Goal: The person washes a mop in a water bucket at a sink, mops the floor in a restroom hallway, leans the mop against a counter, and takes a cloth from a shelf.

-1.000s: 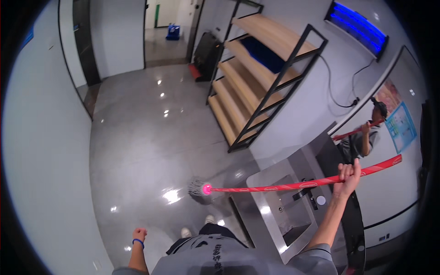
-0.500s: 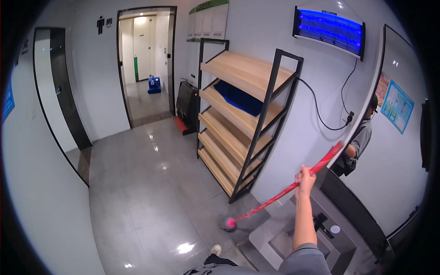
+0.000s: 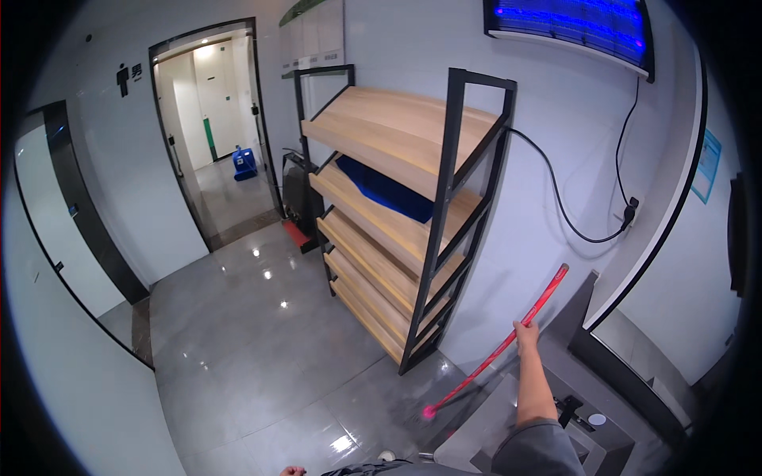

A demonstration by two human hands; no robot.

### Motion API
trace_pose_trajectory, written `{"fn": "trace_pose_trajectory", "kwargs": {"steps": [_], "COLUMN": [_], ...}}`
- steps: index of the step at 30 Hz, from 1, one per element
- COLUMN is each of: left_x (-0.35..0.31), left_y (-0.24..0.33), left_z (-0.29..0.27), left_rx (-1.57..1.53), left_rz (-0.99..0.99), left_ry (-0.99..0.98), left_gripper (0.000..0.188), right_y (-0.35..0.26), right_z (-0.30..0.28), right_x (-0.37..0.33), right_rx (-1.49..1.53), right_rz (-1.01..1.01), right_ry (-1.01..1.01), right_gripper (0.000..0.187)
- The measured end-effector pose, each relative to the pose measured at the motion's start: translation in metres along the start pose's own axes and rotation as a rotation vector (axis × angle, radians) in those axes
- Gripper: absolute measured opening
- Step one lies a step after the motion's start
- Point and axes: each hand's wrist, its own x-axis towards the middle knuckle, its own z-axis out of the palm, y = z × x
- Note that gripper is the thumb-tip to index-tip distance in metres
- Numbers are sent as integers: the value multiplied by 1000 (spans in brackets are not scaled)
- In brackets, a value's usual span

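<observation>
My right hand (image 3: 525, 334) is stretched out ahead and closed around a long red mop handle (image 3: 508, 343). The handle slants from upper right, near the wall, down to a pink joint (image 3: 429, 412) close to the floor beside the foot of the shelf rack. The mop's head is dark and hard to make out against the grey floor. Only the tips of my left hand (image 3: 291, 471) show at the bottom edge; whether it is open or closed cannot be made out.
A tall black-framed rack with slanted wooden shelves (image 3: 405, 222) stands against the wall, a blue item (image 3: 385, 190) on one shelf. A grey sink counter (image 3: 571, 397) with a black tap is at lower right. A glossy grey tiled floor (image 3: 262, 349) leads to an open doorway (image 3: 214, 127).
My view has lifted from the floor toward the wall and rack. The mop has swung from nearly level to a steep slant, its lower end moving right to the rack's foot. My left hand has dropped nearly out of view.
</observation>
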Motion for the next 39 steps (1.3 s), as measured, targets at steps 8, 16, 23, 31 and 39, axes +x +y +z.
{"fn": "trace_pose_trajectory", "kwargs": {"steps": [8,16,23,31,39], "left_x": [106,138,219,326,309], "left_y": [280,625,831,895,908], "left_z": [102,226,341,425,431], "left_rx": [286,295,409,1039,915], "left_rz": [812,1358,1793,1576,1575], "left_ry": [-147,-157,119,21,-48], "left_gripper": [13,34,53,62,52], "right_y": [104,233,322,248,187], "right_z": [-42,-80,-66,4,73], "right_x": [-125,-352,-555,-671,-737], "right_rx": [-280,-541,-168,269,426], "right_rz": [-70,261,701,1261,1358], "right_ry": [-69,-254,222,502,539], "right_gripper": [30,26,21,17,21]}}
